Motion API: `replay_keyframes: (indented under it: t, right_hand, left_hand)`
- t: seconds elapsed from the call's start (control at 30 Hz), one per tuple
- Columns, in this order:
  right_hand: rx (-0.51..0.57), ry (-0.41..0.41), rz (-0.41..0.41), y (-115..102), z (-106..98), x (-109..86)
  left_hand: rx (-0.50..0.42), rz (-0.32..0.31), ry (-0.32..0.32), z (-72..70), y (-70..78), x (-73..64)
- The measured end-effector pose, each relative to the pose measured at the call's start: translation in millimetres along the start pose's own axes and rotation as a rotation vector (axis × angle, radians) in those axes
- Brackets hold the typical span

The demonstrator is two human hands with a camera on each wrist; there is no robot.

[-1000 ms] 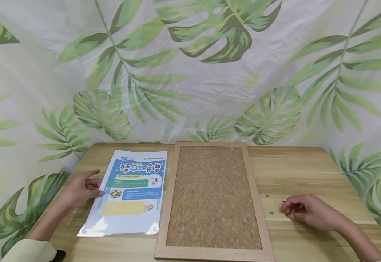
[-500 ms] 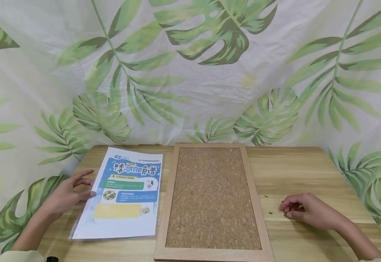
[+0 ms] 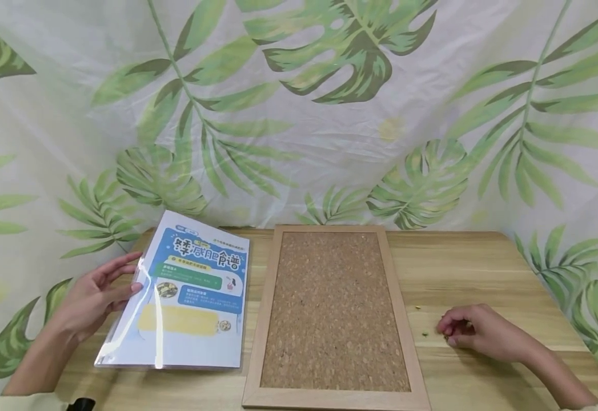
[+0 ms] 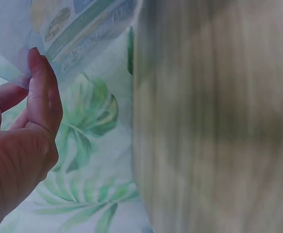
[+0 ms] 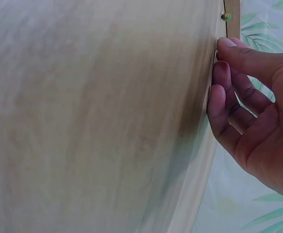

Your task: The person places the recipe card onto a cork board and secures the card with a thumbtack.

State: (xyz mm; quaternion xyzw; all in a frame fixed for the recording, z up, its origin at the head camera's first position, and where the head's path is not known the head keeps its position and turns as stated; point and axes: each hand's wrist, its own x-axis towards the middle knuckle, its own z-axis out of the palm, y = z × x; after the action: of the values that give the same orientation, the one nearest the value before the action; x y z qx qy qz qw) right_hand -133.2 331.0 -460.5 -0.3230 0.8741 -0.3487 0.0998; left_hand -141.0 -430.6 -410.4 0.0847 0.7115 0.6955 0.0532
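A laminated poster [image 3: 185,297] with a blue printed panel tilts up off the left side of the table. My left hand [image 3: 95,294] pinches it by the left edge, which the left wrist view also shows, with the sheet [image 4: 78,34] between thumb and fingers. On the right, my right hand [image 3: 484,332] rests low with curled fingers. Its thumb and index finger pinch a tiny thumbtack, mostly hidden by the fingertips. Near them on the wood lie a yellow thumbtack [image 3: 418,307] and a green thumbtack [image 3: 425,335]; one tack [image 5: 226,16] shows in the right wrist view.
A wood-framed cork board [image 3: 337,311] lies mid-table, between the poster and my right hand. The wooden table [image 3: 473,262] meets a leaf-print curtain [image 3: 299,131] at the back. A dark band [image 3: 81,404] sits at my left cuff.
My left hand has lifted the poster and drawn it left, away from the cork board; it now tilts with glare on its surface. The right hand has barely moved.
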Motion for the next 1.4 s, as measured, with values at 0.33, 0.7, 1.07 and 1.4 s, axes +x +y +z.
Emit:
replay_keyframes:
  t: [0.33,0.7,1.07,1.4]
  right_hand:
    - [0.0,-0.002,0.021,-1,-2,0.1]
    - [-0.004,-0.008,0.035,-7,-4,4.7]
    - [0.029,-0.033,0.002,-11,-2,16.5]
    - [-0.015,-0.006,0.004,-1,-8,8.5]
  left_hand:
    - [-0.134,0.076,-0.093,34.6,23.7,14.1]
    - [-0.175,0.169,-0.154,46.4,58.6,20.4]
    - [-0.165,0.162,-0.189,79.6,52.6,20.5]
    - [-0.165,0.164,-0.216,82.9,43.6,21.8]
